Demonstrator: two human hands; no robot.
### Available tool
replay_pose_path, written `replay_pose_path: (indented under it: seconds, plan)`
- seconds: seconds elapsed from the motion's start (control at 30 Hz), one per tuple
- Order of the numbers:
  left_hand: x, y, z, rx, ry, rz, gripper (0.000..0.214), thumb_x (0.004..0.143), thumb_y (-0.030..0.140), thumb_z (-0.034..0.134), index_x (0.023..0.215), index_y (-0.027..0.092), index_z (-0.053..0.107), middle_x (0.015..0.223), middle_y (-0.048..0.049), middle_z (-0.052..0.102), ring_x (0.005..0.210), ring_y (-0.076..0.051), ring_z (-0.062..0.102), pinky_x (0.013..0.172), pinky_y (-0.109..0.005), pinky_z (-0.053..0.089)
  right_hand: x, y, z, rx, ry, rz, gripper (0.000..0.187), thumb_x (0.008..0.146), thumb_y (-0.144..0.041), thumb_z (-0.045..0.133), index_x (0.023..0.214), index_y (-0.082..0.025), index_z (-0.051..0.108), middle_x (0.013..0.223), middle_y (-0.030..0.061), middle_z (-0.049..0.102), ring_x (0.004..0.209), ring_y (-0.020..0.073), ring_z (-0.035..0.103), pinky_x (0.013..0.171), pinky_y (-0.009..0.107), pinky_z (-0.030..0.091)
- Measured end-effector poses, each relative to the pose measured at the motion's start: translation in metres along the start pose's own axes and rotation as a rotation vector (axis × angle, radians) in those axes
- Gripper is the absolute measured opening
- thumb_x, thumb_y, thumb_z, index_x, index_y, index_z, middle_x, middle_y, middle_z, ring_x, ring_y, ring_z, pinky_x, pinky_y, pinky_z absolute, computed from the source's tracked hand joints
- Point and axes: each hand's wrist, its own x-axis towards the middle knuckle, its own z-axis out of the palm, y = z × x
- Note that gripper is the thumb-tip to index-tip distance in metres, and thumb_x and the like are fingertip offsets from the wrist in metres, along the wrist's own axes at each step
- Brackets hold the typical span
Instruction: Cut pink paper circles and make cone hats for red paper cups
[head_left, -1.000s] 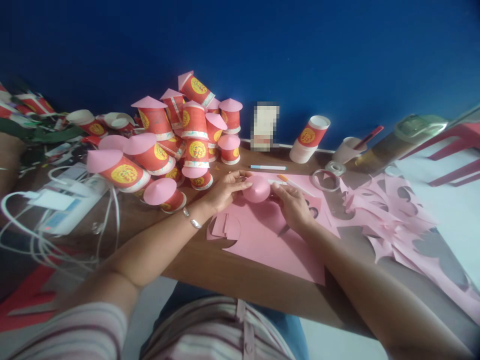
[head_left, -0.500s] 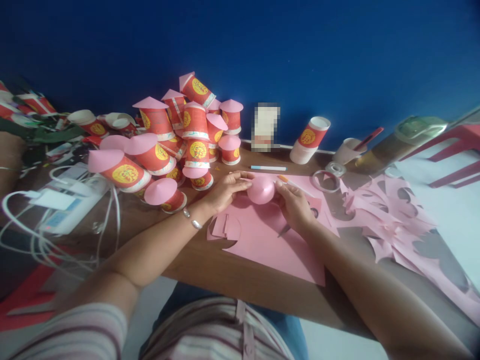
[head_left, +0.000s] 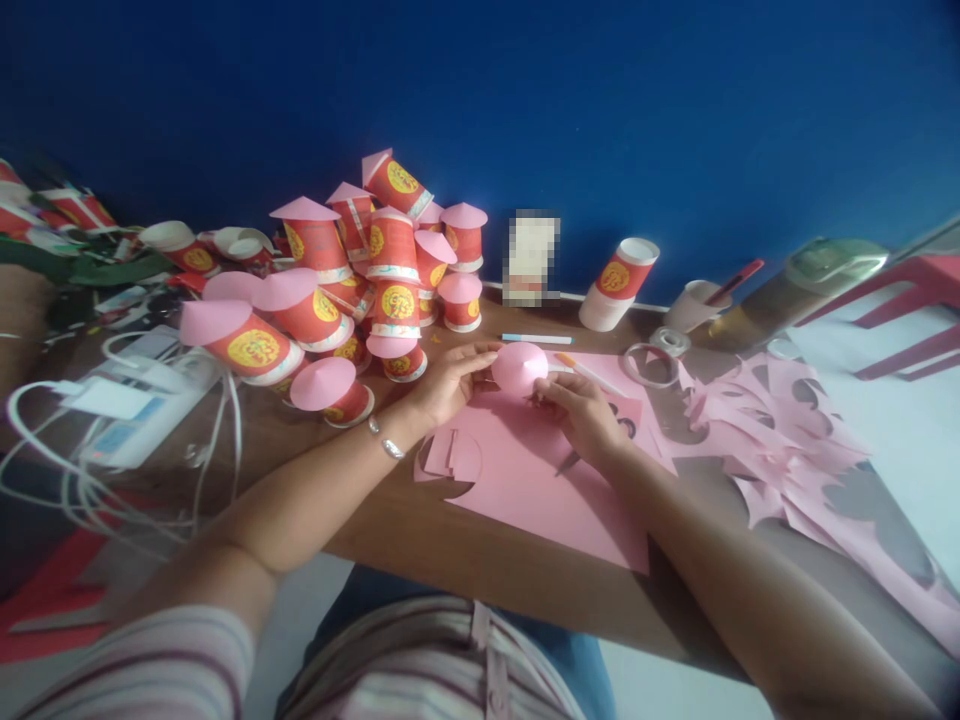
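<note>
Between my two hands is a pink paper cone (head_left: 520,368), held above a large pink sheet (head_left: 555,500). My left hand (head_left: 454,385) grips the cone's left edge, thumb and fingers around it. At the lower right rim, my right hand (head_left: 581,408) pinches the cone with its fingertips. Scissors (head_left: 622,422) lie on the sheet, partly hidden under my right hand. Cut pink paper pieces (head_left: 454,455) lie at the sheet's left side. An orange-tipped pen (head_left: 565,359) rests just beyond my right hand.
Red paper-cup lanterns with pink cone tops (head_left: 394,305) are piled at left. A power strip (head_left: 139,420) with white cables lies nearer me. Rightward are stacked cups (head_left: 619,285), tape rolls (head_left: 651,365), a cup with a red cutter (head_left: 694,305), a bottle (head_left: 802,285) and pink scraps (head_left: 795,440).
The cone has turned in my hands, its tip now pointing more toward my right hand. My right hand has shifted slightly down and left along the rim.
</note>
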Motion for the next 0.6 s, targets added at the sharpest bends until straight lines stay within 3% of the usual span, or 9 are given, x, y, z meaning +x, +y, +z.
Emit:
replay_pose_path:
  seconds: [0.13, 0.4, 0.6]
  plan:
    - [0.001, 0.001, -0.001, 0.015, 0.046, 0.026, 0.039, 0.067, 0.028, 0.091, 0.098, 0.013, 0.074, 0.09, -0.0043, 0.073, 0.08, -0.014, 0.066, 0.072, -0.027, 0.051, 0.0, 0.0, 0.001, -0.031, 0.005, 0.002, 0.039, 0.072, -0.058, 0.086, 0.071, -0.022, 0.071, 0.072, 0.0023, 0.066, 0.068, 0.0161, 0.054, 0.067, 0.032, 0.043]
    - [0.001, 0.003, -0.002, 0.15, 0.06, 0.007, 0.044, 0.064, 0.032, 0.092, 0.099, 0.014, 0.073, 0.07, 0.0011, 0.066, 0.058, -0.008, 0.055, 0.053, -0.022, 0.037, 0.008, 0.006, -0.008, -0.048, 0.158, -0.109, 0.039, 0.076, -0.059, 0.082, 0.068, -0.024, 0.067, 0.069, 0.0003, 0.065, 0.067, 0.018, 0.055, 0.072, 0.035, 0.048]
    - [0.0, 0.002, -0.006, 0.194, -0.001, -0.021, 0.043, 0.07, 0.035, 0.09, 0.104, 0.016, 0.071, 0.069, 0.003, 0.064, 0.054, -0.006, 0.054, 0.051, -0.022, 0.036, 0.006, 0.005, -0.008, 0.024, 0.094, -0.038, 0.039, 0.077, -0.06, 0.083, 0.078, -0.024, 0.069, 0.07, 0.0001, 0.064, 0.067, 0.0177, 0.056, 0.066, 0.031, 0.046]
